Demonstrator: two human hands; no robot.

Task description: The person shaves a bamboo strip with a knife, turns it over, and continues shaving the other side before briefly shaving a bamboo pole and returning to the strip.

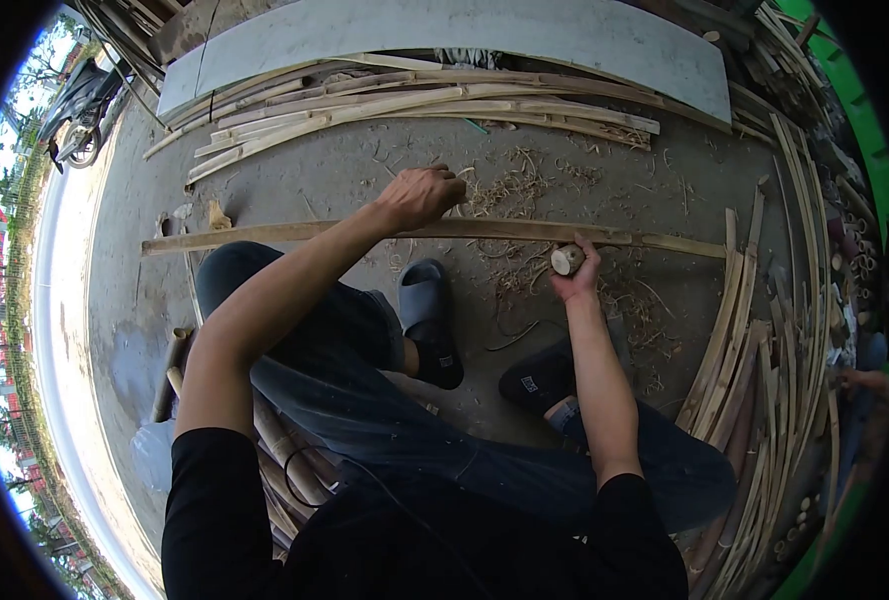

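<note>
A long bamboo strip [505, 228] lies across in front of my knees. Above its middle, my left hand [423, 197] is closed, the fingers bent together; what it holds, if anything, is too small to make out. My right hand [580, 270] wraps round a short, thick round piece with a pale cut end [568, 260], at the near edge of the strip. My right fingertips reach up to the strip. Thin curled shavings [510, 185] lie on the floor beyond the strip and beneath it.
Split bamboo strips [365, 110] lie in a pile ahead, before a pale board [445, 35]. More strips [735, 340] lean at the right, near another person's hand [865, 381]. Bamboo poles [290, 455] lie at the left. A motorcycle [83, 110] stands at the upper left.
</note>
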